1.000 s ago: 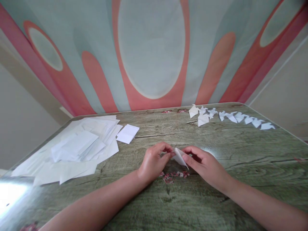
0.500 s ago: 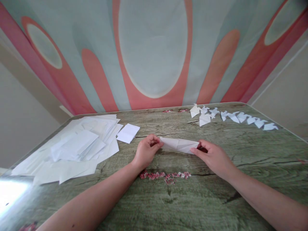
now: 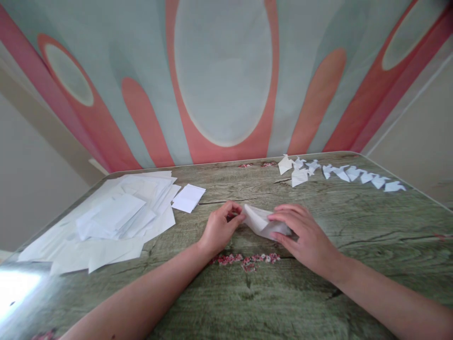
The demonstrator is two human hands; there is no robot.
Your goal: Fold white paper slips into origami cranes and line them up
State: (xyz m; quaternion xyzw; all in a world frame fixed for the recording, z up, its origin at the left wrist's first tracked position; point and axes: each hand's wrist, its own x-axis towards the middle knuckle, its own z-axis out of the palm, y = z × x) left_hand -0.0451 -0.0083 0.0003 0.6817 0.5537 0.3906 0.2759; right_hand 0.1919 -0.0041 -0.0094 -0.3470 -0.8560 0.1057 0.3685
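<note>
A folded piece of white paper (image 3: 261, 225) is held between my two hands above the middle of the table. My left hand (image 3: 222, 225) pinches its left end between thumb and fingers. On the other side, my right hand (image 3: 300, 232) grips the right part, thumb below and fingers over the top, covering that end. The paper has a pointed left part standing up and a crease across it. Its far right tip is hidden by my fingers.
Loose white sheets (image 3: 106, 257) lie in a broad pile at the left. Beside them is a small stack of square paper (image 3: 188, 198). Several folded paper birds (image 3: 353, 173) line the back right of the wood-patterned table (image 3: 226, 302). A painted wall panel (image 3: 226, 94) rises behind.
My right hand has moved left and wrapped further over the paper. The paper, stretched flat between both hands before, is now bent and tilted. My left hand has shifted slightly right.
</note>
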